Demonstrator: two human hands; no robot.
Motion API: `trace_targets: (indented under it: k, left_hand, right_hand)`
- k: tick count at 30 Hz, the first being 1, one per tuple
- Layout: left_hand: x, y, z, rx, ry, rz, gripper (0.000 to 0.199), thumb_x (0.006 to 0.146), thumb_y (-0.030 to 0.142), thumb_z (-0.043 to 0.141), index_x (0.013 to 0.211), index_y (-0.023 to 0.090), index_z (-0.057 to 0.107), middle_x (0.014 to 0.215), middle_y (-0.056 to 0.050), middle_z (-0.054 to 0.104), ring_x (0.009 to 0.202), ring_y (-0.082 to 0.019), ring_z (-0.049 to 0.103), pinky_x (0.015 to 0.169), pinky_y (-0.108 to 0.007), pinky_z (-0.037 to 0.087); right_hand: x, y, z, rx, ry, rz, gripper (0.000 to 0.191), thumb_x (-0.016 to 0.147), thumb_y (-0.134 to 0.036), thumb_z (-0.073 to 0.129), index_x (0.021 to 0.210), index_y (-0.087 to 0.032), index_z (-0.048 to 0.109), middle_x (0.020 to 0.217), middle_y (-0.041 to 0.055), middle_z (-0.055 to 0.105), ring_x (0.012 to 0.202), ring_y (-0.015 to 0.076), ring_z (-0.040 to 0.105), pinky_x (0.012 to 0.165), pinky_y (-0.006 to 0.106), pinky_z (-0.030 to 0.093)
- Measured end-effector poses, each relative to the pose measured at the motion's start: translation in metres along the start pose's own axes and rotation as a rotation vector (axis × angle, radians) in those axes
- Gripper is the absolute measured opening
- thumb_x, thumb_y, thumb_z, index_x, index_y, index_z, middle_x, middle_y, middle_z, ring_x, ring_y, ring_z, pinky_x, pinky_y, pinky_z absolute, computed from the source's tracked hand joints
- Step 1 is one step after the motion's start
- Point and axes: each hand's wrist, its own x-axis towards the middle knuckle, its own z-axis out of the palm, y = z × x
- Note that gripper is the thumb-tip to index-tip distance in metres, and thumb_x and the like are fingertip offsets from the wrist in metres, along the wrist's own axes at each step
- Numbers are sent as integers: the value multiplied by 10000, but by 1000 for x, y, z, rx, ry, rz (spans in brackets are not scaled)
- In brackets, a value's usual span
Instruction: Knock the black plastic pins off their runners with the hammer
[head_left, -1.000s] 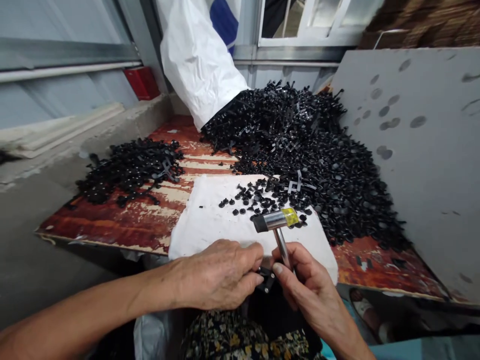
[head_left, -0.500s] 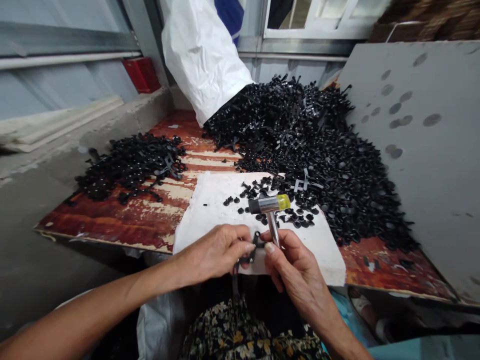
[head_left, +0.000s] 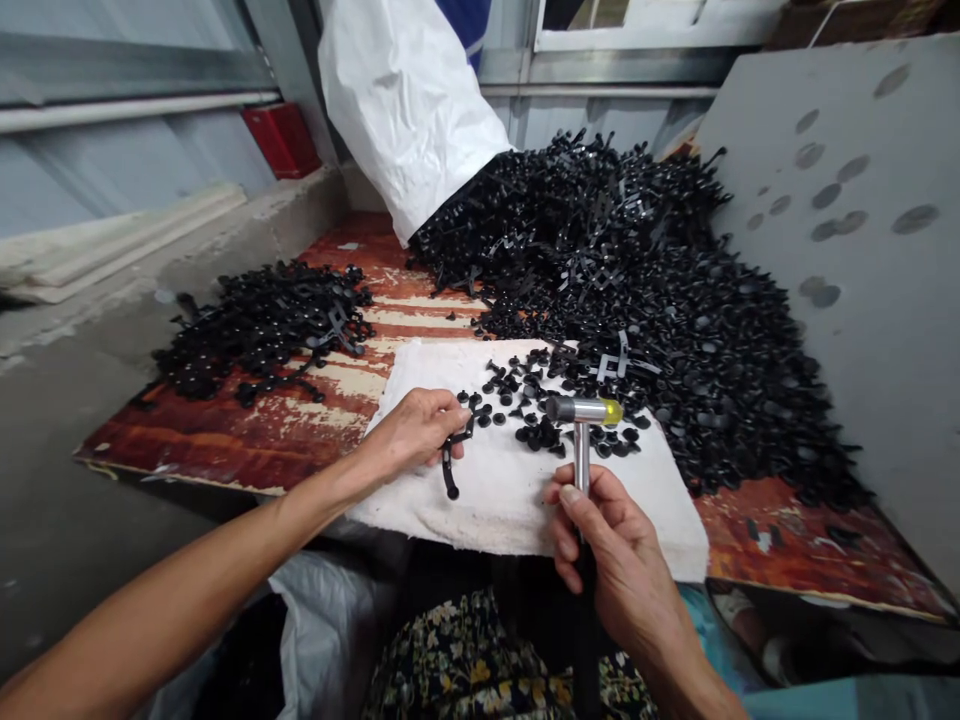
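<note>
My left hand (head_left: 421, 428) pinches a black plastic bracket with curved arms (head_left: 450, 470), held over the left part of a white cloth (head_left: 480, 515). One arm of it hangs down below my fingers. In my right hand (head_left: 600, 535) is a mallet (head_left: 583, 440), gripped round its handle close to the metal shaft. Its head stands upright, with a dark face on the left and a yellow one on the right. Small black round-headed plugs (head_left: 541, 435) lie scattered on the cloth between and beyond my hands.
A big heap of black plastic parts (head_left: 645, 270) spills from a white sack (head_left: 416, 110) across the worn red board (head_left: 180, 440). Another pile of black pieces (head_left: 262, 325) lies at the left. A grey spotted panel (head_left: 862, 270) borders the right side. A red box (head_left: 281, 140) stands behind.
My left hand has moved up and left with the bracket, away from my right hand. The mallet has shifted right and slightly down, still in my right hand.
</note>
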Motion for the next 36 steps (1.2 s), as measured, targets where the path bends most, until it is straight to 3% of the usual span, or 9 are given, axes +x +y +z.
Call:
trace_targets:
  k: [15,29,36]
  left_hand:
    - [-1,5,0,-43,21,-67,204,799,274,543,636,164,487,477,21,581,290,-36,358,322,-142,186]
    - [1,8,0,46,28,-90,215,823,212,504,612,171,488,447,32,547,306,-50,359,338,-165,188]
    - [8,5,-7,207,4,-9,218,792,288,519,601,183,506,458,26,546,337,-75,371,353,-196,222]
  right_hand:
    - [0,2,-3,-3,-41,-8,379,720,-472,776,907,-210,576,707,-34,554,431,48,403,284,128,349]
    - [1,3,-5,-19,-64,-7,369,731,-482,765,904,-220,570,679,-45,533,419,53,397,284,134,332]
    - [-1,-3,-12,-238,-117,-31,384,832,-522,642,1076,-226,608,730,-16,571,437,71,400,322,173,337]
